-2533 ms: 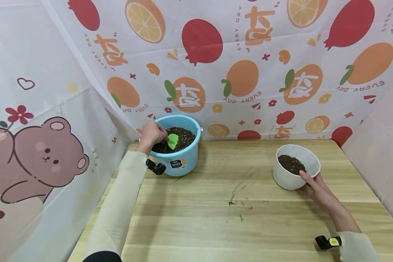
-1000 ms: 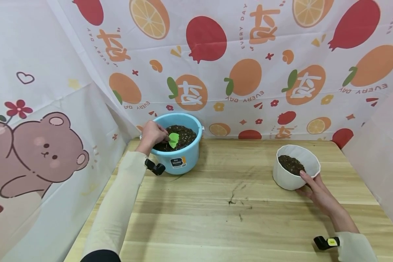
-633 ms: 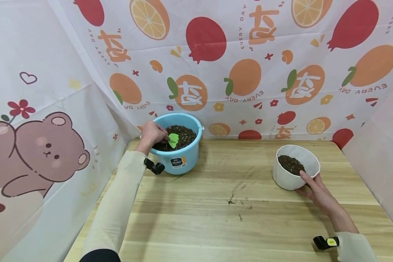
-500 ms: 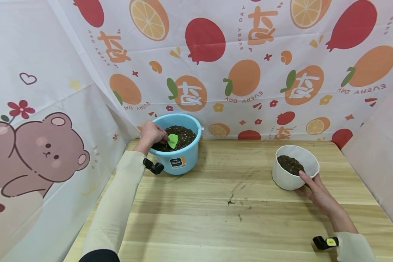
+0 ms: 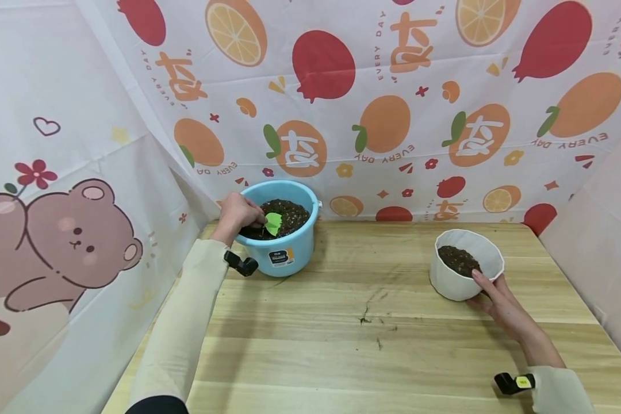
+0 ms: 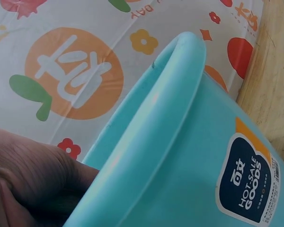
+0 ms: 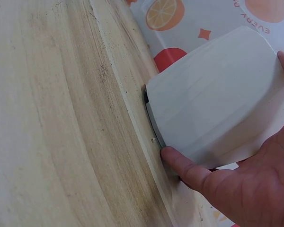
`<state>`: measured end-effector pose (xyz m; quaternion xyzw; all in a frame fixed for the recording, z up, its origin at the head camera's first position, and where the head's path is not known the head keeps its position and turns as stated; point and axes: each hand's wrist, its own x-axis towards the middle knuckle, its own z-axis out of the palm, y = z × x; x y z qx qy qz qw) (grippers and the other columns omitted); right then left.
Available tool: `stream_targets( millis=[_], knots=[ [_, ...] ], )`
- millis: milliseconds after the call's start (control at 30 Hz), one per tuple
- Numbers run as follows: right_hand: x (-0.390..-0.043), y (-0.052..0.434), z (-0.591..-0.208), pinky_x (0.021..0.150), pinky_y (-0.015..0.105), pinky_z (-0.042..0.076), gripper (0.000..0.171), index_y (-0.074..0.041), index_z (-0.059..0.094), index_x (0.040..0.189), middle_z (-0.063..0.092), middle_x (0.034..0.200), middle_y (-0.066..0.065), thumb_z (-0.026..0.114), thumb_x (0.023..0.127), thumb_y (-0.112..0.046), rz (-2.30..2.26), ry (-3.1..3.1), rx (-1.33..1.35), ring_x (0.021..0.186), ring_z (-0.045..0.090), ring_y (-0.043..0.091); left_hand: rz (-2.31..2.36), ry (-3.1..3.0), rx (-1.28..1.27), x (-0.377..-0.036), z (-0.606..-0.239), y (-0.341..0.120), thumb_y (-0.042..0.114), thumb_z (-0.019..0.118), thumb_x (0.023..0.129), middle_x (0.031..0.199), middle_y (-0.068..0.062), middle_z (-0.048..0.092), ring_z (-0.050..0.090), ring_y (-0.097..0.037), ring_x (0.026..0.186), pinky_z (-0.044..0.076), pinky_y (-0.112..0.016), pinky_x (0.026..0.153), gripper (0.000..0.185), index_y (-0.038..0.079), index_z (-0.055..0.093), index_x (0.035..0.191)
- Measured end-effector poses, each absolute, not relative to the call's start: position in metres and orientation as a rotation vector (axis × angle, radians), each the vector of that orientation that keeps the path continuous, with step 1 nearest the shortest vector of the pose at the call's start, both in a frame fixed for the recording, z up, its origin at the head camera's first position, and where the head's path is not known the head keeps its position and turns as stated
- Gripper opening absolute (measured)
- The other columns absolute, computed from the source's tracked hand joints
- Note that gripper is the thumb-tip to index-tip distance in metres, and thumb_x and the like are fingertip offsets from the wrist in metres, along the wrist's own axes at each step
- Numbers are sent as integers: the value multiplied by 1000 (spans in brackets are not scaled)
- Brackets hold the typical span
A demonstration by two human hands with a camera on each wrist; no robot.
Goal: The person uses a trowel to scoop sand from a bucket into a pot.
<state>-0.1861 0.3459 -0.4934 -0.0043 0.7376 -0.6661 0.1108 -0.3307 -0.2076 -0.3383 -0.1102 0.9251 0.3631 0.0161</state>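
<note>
Centre-left, left grip [image 5: 240,213] pinches the green piece [image 5: 273,223] in bucket [image 5: 303,248]. Right side, right grip [image 5: 506,309] holds pot [image 5: 449,283], probably for steadiness.

At the far left of the wooden table [image 5: 315,356], the left hand [image 5: 238,213] pinches a green leaf [image 5: 273,223] at the soil [image 5: 294,215] in a blue bucket [image 5: 302,244]. Farther right, the right hand [image 5: 504,305] grips a white pot [image 5: 447,282] with soil inside. Dark specks [image 5: 364,319] lie between, nearer.
</note>
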Motion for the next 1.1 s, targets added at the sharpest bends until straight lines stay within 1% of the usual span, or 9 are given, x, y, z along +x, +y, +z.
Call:
stream_targets(
  millis=[67,133,267,433,567,800,967,1100],
  knots=[
    [-186,346,-494,92,28,58,73,-31,-24,157,-12,164,20,31,110,-42,-1962,2160,-18,149,3,49,1133,2877,-347,-330,-339,-209,9,83,81,80,-11,79,78,-20,69,64,-34,72,19,-1,80,97],
    [-186,345,-494,92,28,58,74,-30,-24,157,-12,164,20,31,110,-42,-1968,2155,-14,149,2,49,1158,2865,-348,-331,-339,-210,8,84,80,74,-9,78,78,-20,68,64,-34,71,20,-1,79,97],
    [-186,346,-493,91,29,59,75,-29,-25,157,-15,165,21,31,110,-43,-1966,2157,-8,149,0,50,1208,2825,-355,-334,-340,-211,7,84,79,63,-1,74,77,-19,66,64,-35,71,22,-1,79,99],
    [-187,344,-492,91,29,58,75,-29,-25,157,-14,165,21,31,110,-43,-1967,2164,-13,150,0,51,1244,2791,-371,-337,-340,-213,6,83,80,57,3,71,78,-20,67,64,-37,74,22,-1,78,100],
    [-186,343,-492,91,30,58,75,-28,-25,157,-14,165,21,31,110,-43,-1969,2163,-8,150,0,51,1265,2772,-365,-335,-340,-213,6,83,81,60,1,73,78,-22,70,64,-39,77,22,-2,78,101],
    [-185,342,-492,92,31,58,76,-27,-26,157,-16,165,22,31,110,-43,-1972,2158,-4,150,-2,51,1329,2726,-334,-330,-336,-216,5,83,81,72,-4,77,79,-28,83,63,-44,86,28,-4,76,107],
    [-187,343,-492,93,32,58,75,-28,-25,157,-15,166,22,31,110,-43,-1966,2169,-13,150,0,51,1367,2711,-315,-327,-334,-217,6,83,82,81,-7,80,79,-27,83,62,-45,89,31,-5,75,110],
    [-187,343,-492,93,32,58,75,-28,-26,157,-14,166,22,30,110,-43,-1952,2175,-16,150,0,51,1397,2677,-331,-326,-333,-217,5,82,82,80,-6,79,79,-28,86,62,-45,89,32,-5,74,112]
  ],
)
